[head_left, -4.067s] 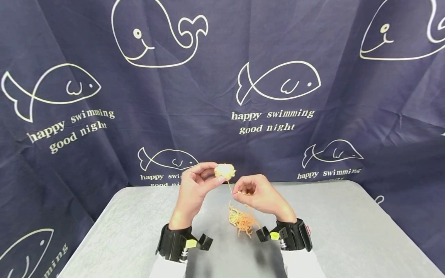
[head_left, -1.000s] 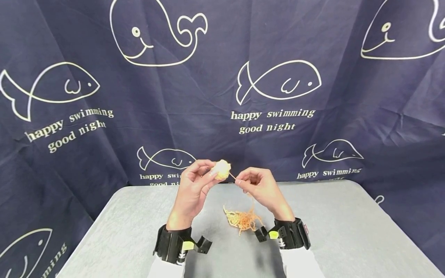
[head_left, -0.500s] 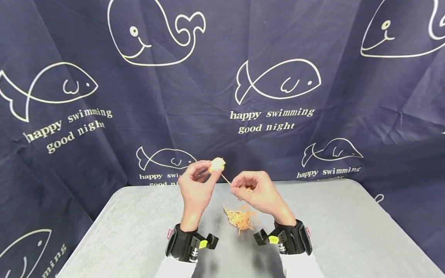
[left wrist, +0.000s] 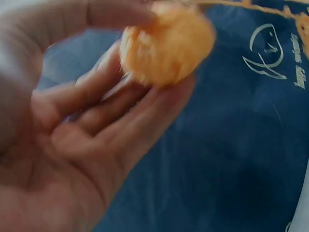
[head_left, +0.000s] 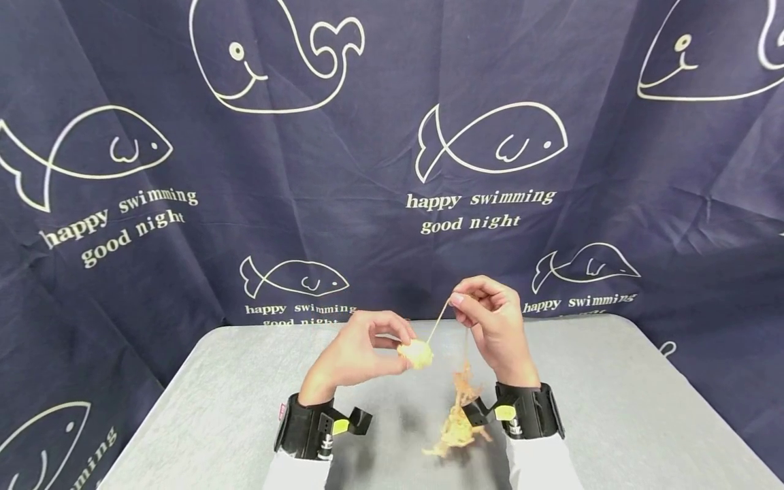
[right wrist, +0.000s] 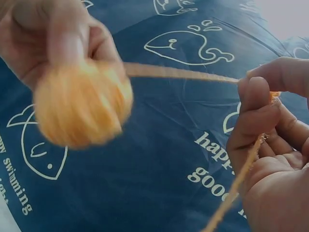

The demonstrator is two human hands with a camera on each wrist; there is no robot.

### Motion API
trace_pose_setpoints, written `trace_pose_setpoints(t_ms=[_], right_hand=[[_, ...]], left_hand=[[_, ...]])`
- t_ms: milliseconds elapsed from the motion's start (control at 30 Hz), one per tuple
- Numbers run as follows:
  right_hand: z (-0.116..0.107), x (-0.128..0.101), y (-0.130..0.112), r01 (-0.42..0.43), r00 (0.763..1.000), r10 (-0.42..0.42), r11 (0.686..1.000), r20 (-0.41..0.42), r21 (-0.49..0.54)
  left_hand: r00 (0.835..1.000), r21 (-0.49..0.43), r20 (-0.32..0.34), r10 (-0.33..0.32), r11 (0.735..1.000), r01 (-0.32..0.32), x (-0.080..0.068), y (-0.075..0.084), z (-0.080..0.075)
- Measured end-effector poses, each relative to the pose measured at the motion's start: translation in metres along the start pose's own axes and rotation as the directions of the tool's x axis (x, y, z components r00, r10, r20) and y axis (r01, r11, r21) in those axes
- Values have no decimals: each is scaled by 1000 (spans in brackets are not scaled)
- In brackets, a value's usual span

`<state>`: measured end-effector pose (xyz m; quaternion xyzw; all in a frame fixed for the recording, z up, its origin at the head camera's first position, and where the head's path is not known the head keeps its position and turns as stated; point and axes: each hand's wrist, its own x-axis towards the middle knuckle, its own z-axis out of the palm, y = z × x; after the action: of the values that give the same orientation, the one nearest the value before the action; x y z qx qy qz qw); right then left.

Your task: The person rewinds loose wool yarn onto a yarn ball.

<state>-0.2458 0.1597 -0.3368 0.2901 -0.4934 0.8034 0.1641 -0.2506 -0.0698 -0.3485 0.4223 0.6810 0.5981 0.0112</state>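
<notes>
A small yellow-orange ball of yarn [head_left: 416,353] is pinched between the thumb and fingers of my left hand [head_left: 361,350]. In the left wrist view the yarn ball [left wrist: 169,46] looks fuzzy and round. My right hand [head_left: 496,323], higher and to the right, pinches the strand of yarn [right wrist: 183,73] that runs taut from the ball. Below that hand the loose yarn [head_left: 459,425] hangs in a blurred tangle, partly behind the right wrist camera. In the right wrist view, the yarn's tail leaves the curled fingers downward.
A grey table [head_left: 245,395] lies under both hands. Behind it hangs a dark blue cloth [head_left: 380,170] printed with white fish, whales and lettering. Each wrist bears a black strap [head_left: 306,429] with a small camera.
My left hand has come down and turned with the ball. My right hand has risen to the right, drawing out a longer strand, and the loose tangle has shifted right and nearer.
</notes>
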Motion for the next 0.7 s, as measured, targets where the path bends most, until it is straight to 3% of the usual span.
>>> trace_pose_setpoints(t_ms=[100, 200, 300, 367, 433, 500, 533, 633, 700], right_hand=[[-2, 0, 2, 0, 1000, 0, 1000, 2, 1], [-3, 0, 6, -39, 999, 40, 998, 17, -47], [-5, 0, 11, -94, 994, 102, 984, 49, -149], [-6, -1, 13, -129, 986, 150, 965, 76, -230], [-5, -2, 15, -148, 977, 189, 937, 102, -318], [-3, -2, 16, -149, 966, 218, 911, 142, -383], [-2, -2, 16, -142, 960, 227, 900, 165, -412], [2, -3, 16, -93, 940, 235, 875, 248, -475], [3, -4, 15, -54, 927, 231, 863, 297, -503]], left_hand=[[991, -115, 118, 68, 992, -54, -1, 5, 1], [978, -250, 120, 171, 958, -137, -1, 10, 2], [961, -354, 17, 274, 901, -251, 2, 13, 4], [947, -390, -99, 306, 864, -320, 4, 13, 6], [921, -399, -247, 302, 834, -380, 6, 13, 8], [882, -408, -395, 259, 811, -420, 8, 13, 10], [854, -405, -469, 223, 805, -433, 9, 12, 11], [752, -391, -651, 101, 805, -447, 12, 11, 13], [680, -340, -732, 53, 836, -431, 15, 8, 13]])
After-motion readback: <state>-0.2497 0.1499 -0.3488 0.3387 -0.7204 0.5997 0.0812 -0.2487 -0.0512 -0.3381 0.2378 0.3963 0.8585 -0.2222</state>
